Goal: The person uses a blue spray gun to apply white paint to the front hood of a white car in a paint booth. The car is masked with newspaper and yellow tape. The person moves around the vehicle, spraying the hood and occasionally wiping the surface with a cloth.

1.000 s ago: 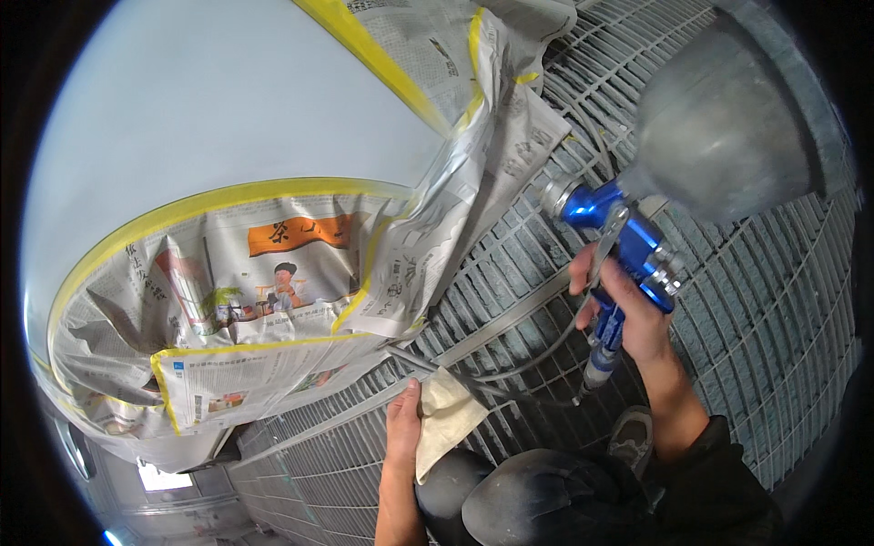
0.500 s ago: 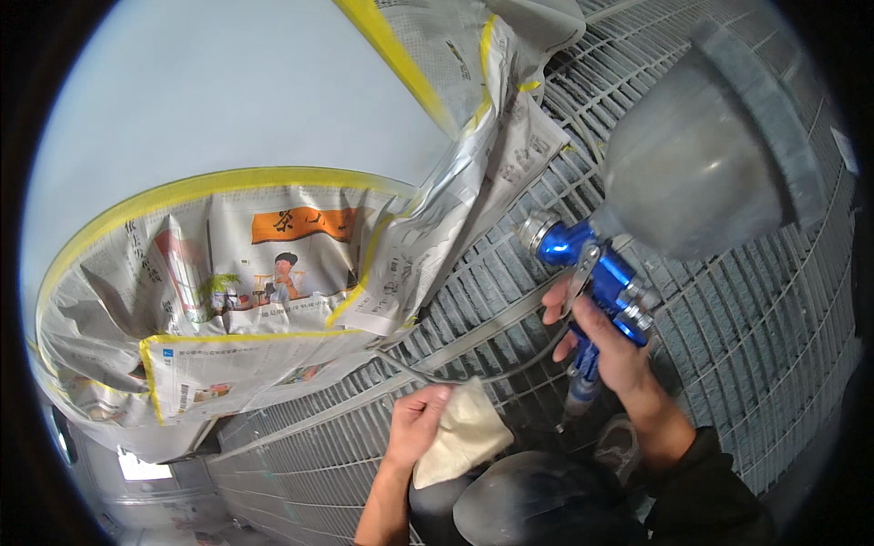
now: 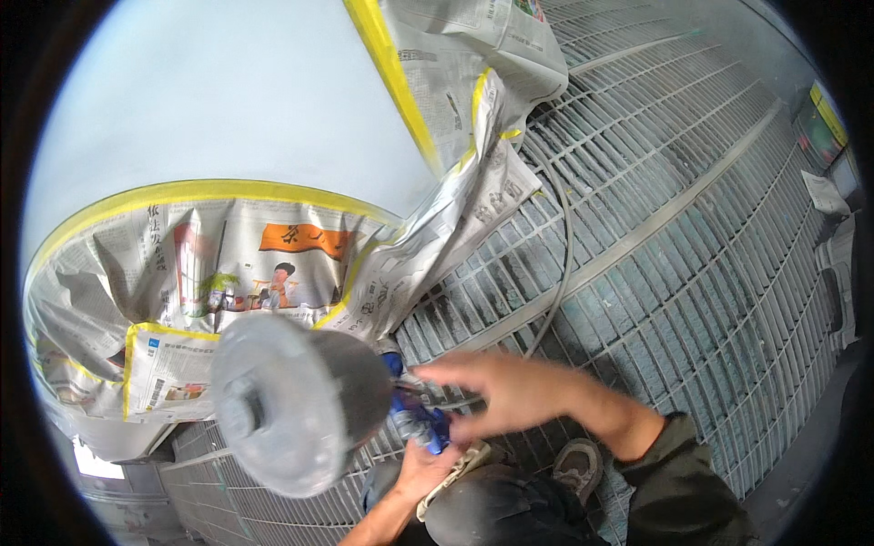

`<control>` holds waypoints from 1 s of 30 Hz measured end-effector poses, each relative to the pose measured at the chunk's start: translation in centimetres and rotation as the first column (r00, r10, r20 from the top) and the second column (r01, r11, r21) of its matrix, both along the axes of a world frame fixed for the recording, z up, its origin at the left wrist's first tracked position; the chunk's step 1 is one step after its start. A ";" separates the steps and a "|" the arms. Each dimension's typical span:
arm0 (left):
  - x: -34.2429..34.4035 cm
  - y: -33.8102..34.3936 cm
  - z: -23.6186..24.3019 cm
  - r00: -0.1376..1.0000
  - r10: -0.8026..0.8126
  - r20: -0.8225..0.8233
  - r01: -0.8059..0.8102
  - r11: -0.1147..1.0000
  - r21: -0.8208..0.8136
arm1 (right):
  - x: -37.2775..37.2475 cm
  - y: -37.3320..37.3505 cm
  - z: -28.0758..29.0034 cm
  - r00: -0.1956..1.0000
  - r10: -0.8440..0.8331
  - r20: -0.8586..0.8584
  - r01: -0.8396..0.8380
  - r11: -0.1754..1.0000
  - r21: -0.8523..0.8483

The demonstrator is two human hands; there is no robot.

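The blue spray gun (image 3: 421, 419) with its grey cup (image 3: 291, 400) is turned leftward in front of the papered panel. My left hand (image 3: 426, 473) is closed on it from below, a pale cloth (image 3: 469, 469) beside that hand. My right hand (image 3: 510, 396) is at the gun's right, index finger reaching across it; motion blur hides whether it grips. Newspaper (image 3: 182, 264) edged with yellow tape (image 3: 218, 189) borders a pale painted panel (image 3: 218, 100).
A grated floor (image 3: 674, 328) fills the right, with a hose (image 3: 564, 264) across it. At the far right edge stand a colourful container (image 3: 818, 127) and other objects. My knee (image 3: 482, 510) and shoe (image 3: 575, 469) show below.
The gun has swung from the right to lower centre-left, cup leftward. My left hand has moved from holding just the cloth onto the gun; my right hand moved left with it, fingers now blurred.
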State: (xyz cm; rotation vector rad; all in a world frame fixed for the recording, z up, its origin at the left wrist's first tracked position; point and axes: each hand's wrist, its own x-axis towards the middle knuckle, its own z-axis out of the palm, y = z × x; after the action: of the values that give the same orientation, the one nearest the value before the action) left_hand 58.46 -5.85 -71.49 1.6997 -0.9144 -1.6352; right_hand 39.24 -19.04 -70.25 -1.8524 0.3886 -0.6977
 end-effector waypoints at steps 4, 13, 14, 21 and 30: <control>0.8 1.6 0.6 0.983 0.070 -0.171 -0.102 0.977 -0.186 | -0.9 -9.3 -0.1 0.652 -0.757 0.044 0.753 0.653 0.084; 1.2 2.5 1.3 0.983 0.060 -0.171 -0.090 0.981 -0.173 | 0.4 -17.0 0.2 0.452 -0.872 0.189 0.874 0.391 -0.288; 1.0 2.5 1.6 0.983 0.064 -0.175 -0.094 0.982 -0.166 | 0.6 -17.2 0.1 0.446 -0.873 0.198 0.875 0.379 -0.301; 1.0 2.6 1.6 0.988 0.088 -0.130 -0.104 0.987 -0.126 | 1.2 -17.8 -0.1 0.463 -0.865 0.194 0.863 0.391 -0.319; 1.1 2.4 1.2 0.990 0.071 -0.122 -0.087 0.988 -0.130 | 0.7 -18.3 -0.6 0.514 -0.784 0.347 0.815 0.321 -0.483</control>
State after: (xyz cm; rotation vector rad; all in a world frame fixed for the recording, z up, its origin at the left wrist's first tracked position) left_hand 59.59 -3.46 -70.31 1.5130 -0.8694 -1.5663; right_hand 39.99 -37.38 -70.87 -2.1612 1.2500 -1.7353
